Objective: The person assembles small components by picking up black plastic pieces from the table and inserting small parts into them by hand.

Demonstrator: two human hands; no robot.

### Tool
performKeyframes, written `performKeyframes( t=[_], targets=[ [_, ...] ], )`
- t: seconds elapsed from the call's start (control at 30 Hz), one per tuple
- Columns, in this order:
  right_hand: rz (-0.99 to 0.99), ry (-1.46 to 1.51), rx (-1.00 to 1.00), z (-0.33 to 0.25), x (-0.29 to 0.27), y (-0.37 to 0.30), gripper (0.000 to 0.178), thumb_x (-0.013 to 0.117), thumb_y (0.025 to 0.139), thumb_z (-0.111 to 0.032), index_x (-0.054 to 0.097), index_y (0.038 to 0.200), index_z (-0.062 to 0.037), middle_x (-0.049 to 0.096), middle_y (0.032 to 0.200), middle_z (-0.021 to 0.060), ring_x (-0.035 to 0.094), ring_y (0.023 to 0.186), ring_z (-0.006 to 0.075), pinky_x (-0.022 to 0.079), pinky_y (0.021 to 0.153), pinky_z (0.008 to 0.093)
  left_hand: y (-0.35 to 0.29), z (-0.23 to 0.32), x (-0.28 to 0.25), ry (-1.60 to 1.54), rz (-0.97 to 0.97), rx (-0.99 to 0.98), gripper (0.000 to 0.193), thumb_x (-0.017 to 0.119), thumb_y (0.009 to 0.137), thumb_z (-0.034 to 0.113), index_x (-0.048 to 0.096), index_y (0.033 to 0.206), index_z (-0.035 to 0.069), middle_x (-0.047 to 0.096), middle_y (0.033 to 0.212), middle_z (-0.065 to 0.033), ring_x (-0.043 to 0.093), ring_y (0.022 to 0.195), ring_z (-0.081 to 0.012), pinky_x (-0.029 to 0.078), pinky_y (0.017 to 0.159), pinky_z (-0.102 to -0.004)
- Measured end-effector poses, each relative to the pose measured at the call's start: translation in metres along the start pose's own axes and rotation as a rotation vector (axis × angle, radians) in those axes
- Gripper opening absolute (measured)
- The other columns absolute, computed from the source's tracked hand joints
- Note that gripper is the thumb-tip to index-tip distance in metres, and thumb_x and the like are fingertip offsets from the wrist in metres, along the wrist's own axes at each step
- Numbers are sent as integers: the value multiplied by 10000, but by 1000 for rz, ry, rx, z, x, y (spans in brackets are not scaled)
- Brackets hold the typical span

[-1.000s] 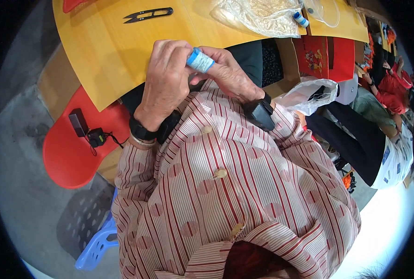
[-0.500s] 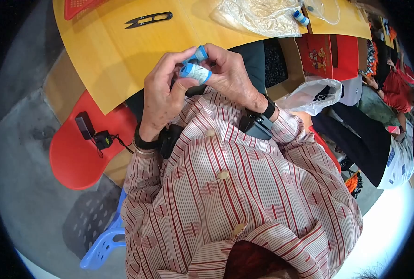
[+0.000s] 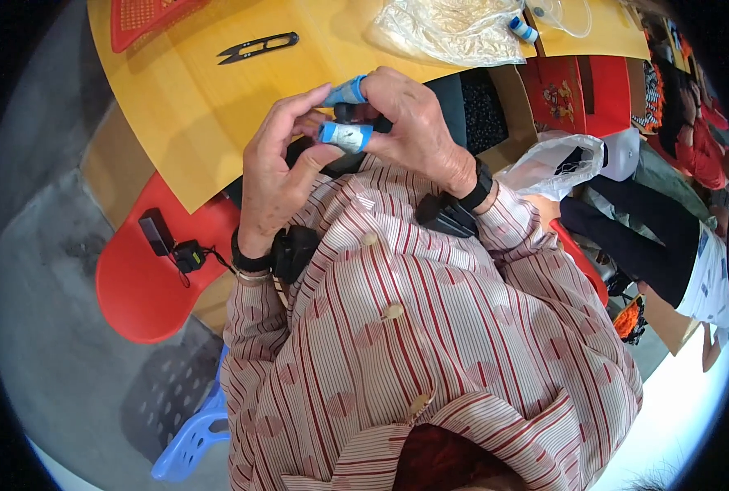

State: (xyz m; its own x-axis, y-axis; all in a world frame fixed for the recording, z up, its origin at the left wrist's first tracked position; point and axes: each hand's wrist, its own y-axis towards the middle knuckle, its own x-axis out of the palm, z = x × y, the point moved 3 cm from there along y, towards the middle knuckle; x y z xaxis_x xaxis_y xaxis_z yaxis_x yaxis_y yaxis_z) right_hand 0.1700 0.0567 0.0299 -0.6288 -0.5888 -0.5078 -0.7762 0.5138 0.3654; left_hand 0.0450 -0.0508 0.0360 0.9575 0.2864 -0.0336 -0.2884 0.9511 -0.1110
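Observation:
In front of my chest, just off the table edge, both hands meet at two small blue-and-white sleeves: an upper one (image 3: 346, 92) and a lower one (image 3: 345, 137). Curled inward, my right hand (image 3: 417, 119) has its forefinger at the upper sleeve and its thumb at the lower. I cannot tell whether these fingers sit inside the sleeves or grip their ends. My left hand (image 3: 281, 159) bends round from the other side, thumb against the lower sleeve and forefinger by the upper. Something dark shows between the sleeves, too hidden to name.
Black thread snips (image 3: 258, 48) lie on the yellow table (image 3: 192, 98), near a red basket (image 3: 139, 20). Clear plastic bags (image 3: 446, 29) and another blue-and-white cylinder (image 3: 523, 30) are farther right. A red chair (image 3: 139, 286) stands left, an open carton (image 3: 516, 114) right. Other people work beyond.
The gap between the two sleeves has widened as my right thumb and forefinger spread. My right hand has risen slightly, and the whole view has shifted a little.

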Motion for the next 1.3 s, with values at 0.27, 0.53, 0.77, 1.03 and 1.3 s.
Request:
performKeyframes(
  t=[0.27, 0.53, 0.77, 1.03, 1.3],
  targets=[
    [-65, -225, -33, 6, -14, 0, 339, 732, 628, -137, 520, 867, -23, 527, 778, 95, 538, 750, 284, 462, 627, 361, 1, -12, -11, 59, -80, -155, 386, 576, 869, 85, 482, 1228, -25, 563, 1133, -112, 536, 965, -140, 416, 874, -256],
    [-19, -254, 151, 22, -41, -22, 298, 725, 683, -187, 572, 906, -62, 562, 780, 82, 571, 740, 265, 471, 624, 344, 11, -12, -9, 310, -123, -155, 309, 562, 872, 65, 541, 1169, -17, 601, 1012, -72, 546, 897, -111, 424, 825, -230],
    [78, -11, 789, 68, -97, -100, 275, 698, 783, -178, 630, 1009, -38, 590, 750, 66, 520, 627, 102, 458, 589, 254, 43, -14, -14, 356, -17, -76, 236, 594, 817, 35, 611, 1049, -3, 636, 874, -75, 572, 765, -121, 462, 715, -242],
    [12, -553, 758, 126, -120, -170, 334, 638, 787, -138, 548, 1098, -59, 613, 847, 136, 601, 744, 289, 483, 661, 368, 91, -10, -28, 581, 112, 23, 173, 590, 831, 95, 632, 981, 20, 653, 841, -119, 629, 753, -174, 486, 663, -274],
    [66, -562, 770, 100, -111, -143, 309, 587, 742, -22, 578, 1049, -58, 582, 828, 142, 583, 778, 297, 481, 663, 369, 140, -33, -39, 773, 301, 59, 152, 615, 814, 160, 610, 891, 29, 635, 801, -154, 615, 729, -303, 469, 659, -368]
  ],
)
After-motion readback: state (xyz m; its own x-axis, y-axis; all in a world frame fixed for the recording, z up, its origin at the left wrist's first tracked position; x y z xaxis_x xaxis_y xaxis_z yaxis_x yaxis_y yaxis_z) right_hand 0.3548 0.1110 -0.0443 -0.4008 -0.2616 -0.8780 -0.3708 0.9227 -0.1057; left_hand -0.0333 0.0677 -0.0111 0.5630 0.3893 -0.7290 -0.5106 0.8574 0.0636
